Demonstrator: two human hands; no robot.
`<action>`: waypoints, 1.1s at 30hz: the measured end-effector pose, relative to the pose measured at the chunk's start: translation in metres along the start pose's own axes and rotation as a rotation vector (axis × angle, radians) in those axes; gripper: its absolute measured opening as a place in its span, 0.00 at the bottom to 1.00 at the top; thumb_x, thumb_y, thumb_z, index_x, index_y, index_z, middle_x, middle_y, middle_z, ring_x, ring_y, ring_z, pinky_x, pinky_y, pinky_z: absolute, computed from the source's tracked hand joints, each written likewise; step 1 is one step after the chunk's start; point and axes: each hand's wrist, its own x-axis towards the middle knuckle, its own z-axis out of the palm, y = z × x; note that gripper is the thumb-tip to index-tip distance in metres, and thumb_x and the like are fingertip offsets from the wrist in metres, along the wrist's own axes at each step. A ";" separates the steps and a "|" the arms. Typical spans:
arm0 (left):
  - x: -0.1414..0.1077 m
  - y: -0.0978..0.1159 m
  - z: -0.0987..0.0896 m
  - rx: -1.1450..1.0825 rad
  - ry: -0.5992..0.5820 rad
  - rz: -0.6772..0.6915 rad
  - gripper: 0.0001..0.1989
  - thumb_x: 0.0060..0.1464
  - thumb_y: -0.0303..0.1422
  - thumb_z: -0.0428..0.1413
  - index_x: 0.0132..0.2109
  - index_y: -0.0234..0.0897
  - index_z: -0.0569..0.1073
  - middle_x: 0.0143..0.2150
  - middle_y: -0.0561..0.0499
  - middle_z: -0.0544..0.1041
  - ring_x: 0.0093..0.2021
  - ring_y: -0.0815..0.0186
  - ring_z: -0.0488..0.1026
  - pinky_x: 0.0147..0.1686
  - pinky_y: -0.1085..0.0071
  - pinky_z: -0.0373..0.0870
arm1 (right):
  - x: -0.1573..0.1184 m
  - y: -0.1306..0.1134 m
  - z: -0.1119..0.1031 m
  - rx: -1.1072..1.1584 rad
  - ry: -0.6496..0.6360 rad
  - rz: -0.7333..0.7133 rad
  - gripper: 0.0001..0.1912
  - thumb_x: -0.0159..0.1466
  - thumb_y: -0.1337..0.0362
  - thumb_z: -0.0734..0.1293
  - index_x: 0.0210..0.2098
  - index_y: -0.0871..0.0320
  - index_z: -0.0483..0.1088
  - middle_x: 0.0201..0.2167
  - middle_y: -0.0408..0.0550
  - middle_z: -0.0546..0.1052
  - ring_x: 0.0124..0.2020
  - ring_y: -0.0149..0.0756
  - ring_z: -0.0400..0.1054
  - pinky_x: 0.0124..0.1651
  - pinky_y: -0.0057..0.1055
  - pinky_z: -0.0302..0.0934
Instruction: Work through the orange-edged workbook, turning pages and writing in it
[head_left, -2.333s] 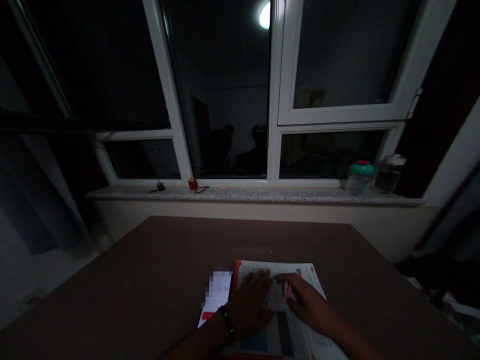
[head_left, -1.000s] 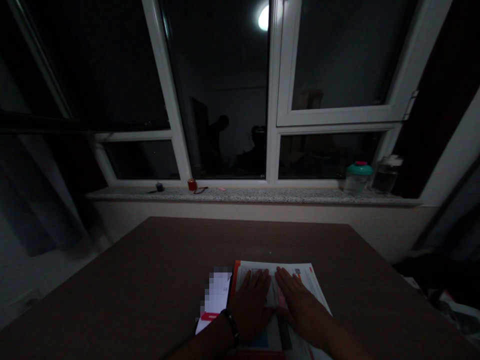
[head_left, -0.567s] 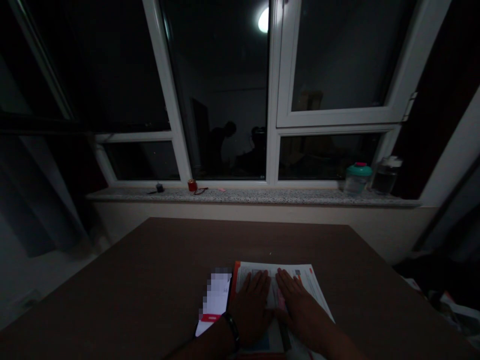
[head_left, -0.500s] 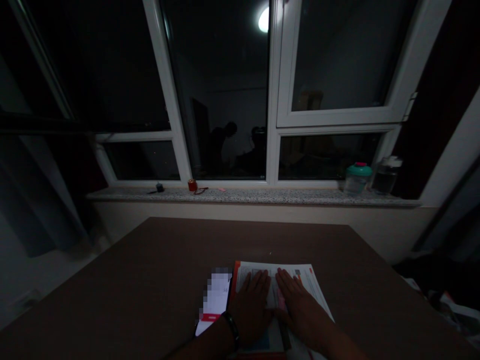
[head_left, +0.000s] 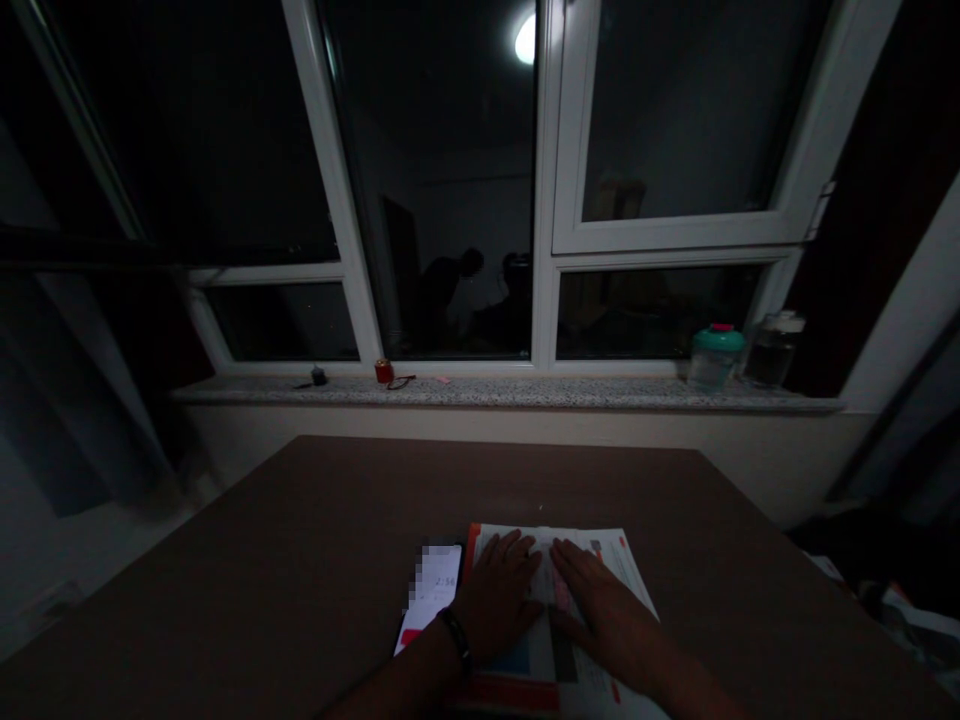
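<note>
An open book with printed white pages and red-orange edging lies on the brown table. My left hand rests on the left page, fingers stretched forward and the palm down. A dark bracelet circles that wrist. On the right page lies my right hand, also flat, with its fingers extended close together beside the centre fold. The two hands cover much of the print. Left of the book, near my left forearm, is a phone with its screen lit.
Beyond the table runs a speckled windowsill. On it stand a clear shaker with a green lid, a clear bottle, a small red container and a small dark bottle. Dark window panes reflect people and a lamp.
My left hand has shifted slightly up and its fingers are a little more bent. My right hand has moved slightly. The forearm now covers more of the phone's lower end.
</note>
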 end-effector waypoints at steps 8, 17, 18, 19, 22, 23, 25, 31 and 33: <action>-0.006 0.001 0.004 -0.044 -0.043 0.077 0.33 0.65 0.42 0.50 0.69 0.34 0.49 0.70 0.41 0.48 0.69 0.53 0.44 0.65 0.51 0.44 | 0.002 0.002 0.001 0.022 -0.005 -0.020 0.34 0.67 0.53 0.59 0.69 0.52 0.45 0.71 0.48 0.45 0.71 0.45 0.39 0.71 0.48 0.34; -0.007 0.009 0.006 -0.031 -0.101 0.019 0.34 0.67 0.43 0.48 0.70 0.29 0.46 0.71 0.40 0.42 0.70 0.55 0.36 0.66 0.54 0.39 | 0.001 -0.002 0.003 -0.016 -0.053 0.010 0.33 0.69 0.53 0.56 0.69 0.57 0.43 0.71 0.49 0.42 0.71 0.41 0.37 0.71 0.44 0.34; -0.007 0.010 0.006 -0.028 -0.108 0.016 0.34 0.67 0.42 0.48 0.70 0.29 0.45 0.71 0.40 0.41 0.70 0.55 0.36 0.66 0.54 0.39 | 0.001 -0.002 0.003 -0.022 -0.055 0.018 0.33 0.69 0.52 0.55 0.69 0.58 0.43 0.71 0.49 0.42 0.71 0.41 0.37 0.71 0.44 0.34; -0.007 0.010 0.007 -0.022 -0.112 0.013 0.34 0.67 0.42 0.48 0.70 0.29 0.45 0.71 0.40 0.41 0.70 0.55 0.35 0.66 0.54 0.39 | 0.000 -0.002 0.004 -0.027 -0.054 0.025 0.33 0.70 0.52 0.55 0.69 0.58 0.43 0.71 0.49 0.42 0.71 0.41 0.36 0.71 0.44 0.34; -0.007 0.010 0.011 0.004 -0.112 0.008 0.34 0.66 0.40 0.48 0.70 0.29 0.43 0.71 0.41 0.39 0.70 0.55 0.34 0.66 0.53 0.38 | 0.000 -0.001 0.006 -0.032 -0.045 0.013 0.33 0.70 0.52 0.54 0.70 0.57 0.43 0.71 0.48 0.41 0.71 0.41 0.36 0.72 0.44 0.33; -0.008 0.010 0.011 0.009 -0.111 0.002 0.34 0.66 0.39 0.48 0.70 0.29 0.43 0.71 0.41 0.39 0.70 0.55 0.34 0.66 0.53 0.38 | 0.000 -0.001 0.006 -0.034 -0.041 0.009 0.33 0.70 0.52 0.54 0.70 0.57 0.43 0.71 0.48 0.41 0.71 0.41 0.35 0.72 0.44 0.33; -0.008 0.012 0.010 0.011 -0.120 -0.013 0.34 0.66 0.40 0.48 0.70 0.30 0.43 0.72 0.41 0.38 0.70 0.55 0.34 0.66 0.53 0.38 | 0.000 -0.001 0.007 -0.038 -0.040 0.002 0.33 0.70 0.52 0.54 0.70 0.57 0.43 0.71 0.48 0.42 0.71 0.41 0.35 0.72 0.44 0.32; -0.008 0.018 0.004 0.013 -0.140 -0.060 0.35 0.65 0.41 0.48 0.70 0.30 0.44 0.71 0.41 0.40 0.70 0.54 0.34 0.66 0.53 0.39 | -0.001 -0.002 0.007 -0.042 -0.037 0.005 0.33 0.70 0.51 0.53 0.70 0.58 0.42 0.71 0.49 0.42 0.71 0.41 0.36 0.72 0.44 0.34; -0.008 0.019 0.004 0.011 -0.141 -0.061 0.35 0.64 0.41 0.48 0.71 0.30 0.44 0.71 0.41 0.40 0.70 0.54 0.34 0.66 0.53 0.39 | -0.001 -0.001 0.008 -0.056 -0.043 0.003 0.33 0.70 0.52 0.53 0.70 0.59 0.42 0.71 0.49 0.42 0.71 0.40 0.36 0.72 0.44 0.34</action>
